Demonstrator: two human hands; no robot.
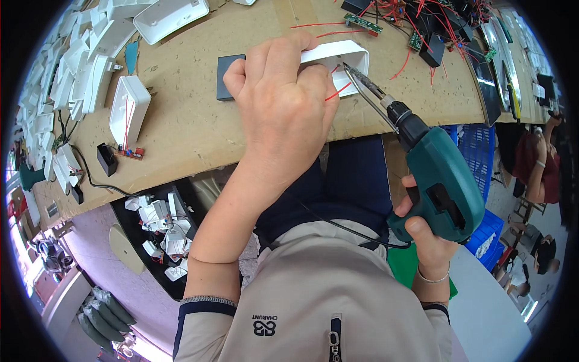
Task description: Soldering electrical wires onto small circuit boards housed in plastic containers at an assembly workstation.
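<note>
My left hand [280, 99] is closed around the near-left side of a white plastic housing [357, 53] on the cardboard-covered bench. A thin red wire [338, 92] runs from beside its fingertips; whether they pinch it is hidden. My right hand [429, 240] grips the handle of a green soldering gun [445, 178]. The gun's metal tip reaches into the open housing, and a thin tube runs alongside it. A dark rectangular block [227, 67] lies left of my left hand, partly covered by it.
Red-wired circuit boards [363, 24] and black boxes [432, 51] crowd the far right. White housings [96, 78] pile up at left, near a small black case [107, 158]. A black tray of white parts [166, 226] stands below the bench's left edge; a blue crate [476, 154] is at right.
</note>
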